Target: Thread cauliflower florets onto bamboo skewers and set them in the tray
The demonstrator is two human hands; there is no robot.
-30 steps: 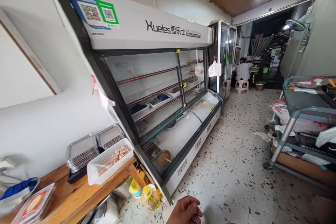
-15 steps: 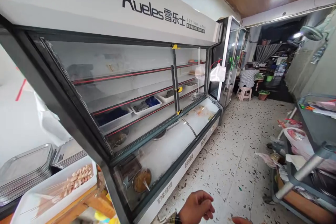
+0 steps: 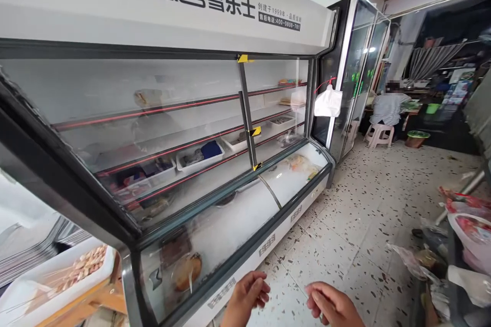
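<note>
My left hand [image 3: 245, 299] and my right hand [image 3: 333, 305] are low in the view, close together over the speckled floor. Both have loosely curled fingers and hold nothing that I can see. They hang in front of the lower curved glass lid [image 3: 245, 214] of a long Xueles display fridge [image 3: 199, 5]. Behind the fridge's upper glass are shelves with white trays [image 3: 199, 156]. A round bowl with a spoon [image 3: 186, 278] sits under the lower glass near my left hand.
A white tray of skewered food [image 3: 65, 278] and stacked metal trays [image 3: 34, 255] sit at the left on a wooden table. Tall glass-door coolers [image 3: 360, 61] stand beyond the fridge. A person sits on a stool [image 3: 387, 112] at the back. Bags and clutter [image 3: 464, 235] lie at the right.
The view has moved forward and closer to the fridge. My right hand has come fully into view beside my left, and both have risen slightly.
</note>
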